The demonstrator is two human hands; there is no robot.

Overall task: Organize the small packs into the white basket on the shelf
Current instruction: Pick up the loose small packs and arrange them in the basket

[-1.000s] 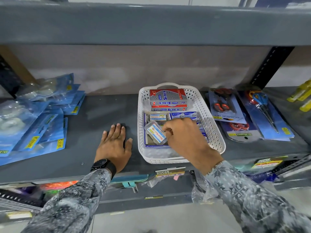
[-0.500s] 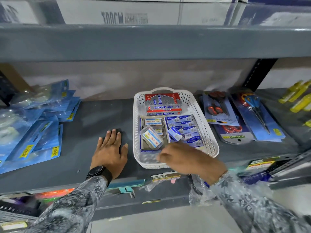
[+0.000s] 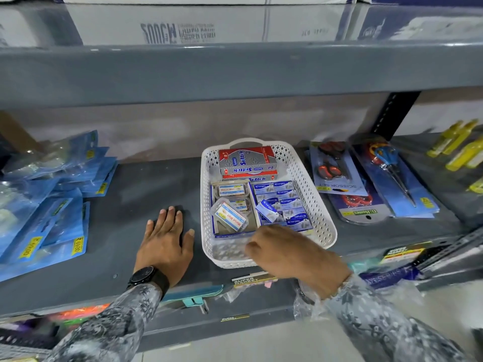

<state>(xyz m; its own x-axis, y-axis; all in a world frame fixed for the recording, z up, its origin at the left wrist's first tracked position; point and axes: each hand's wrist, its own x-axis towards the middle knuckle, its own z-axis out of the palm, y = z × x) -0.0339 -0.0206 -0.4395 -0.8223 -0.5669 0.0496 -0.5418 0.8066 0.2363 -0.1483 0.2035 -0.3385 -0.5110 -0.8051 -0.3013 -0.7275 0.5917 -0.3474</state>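
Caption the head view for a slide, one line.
Left hand flat on the shelf, right hand over the basket's near end, packs inside.

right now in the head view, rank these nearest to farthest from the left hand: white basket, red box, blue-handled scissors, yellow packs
From the left hand:
1. white basket, just to its right
2. red box, at the basket's back
3. blue-handled scissors, right of the basket
4. yellow packs, far right
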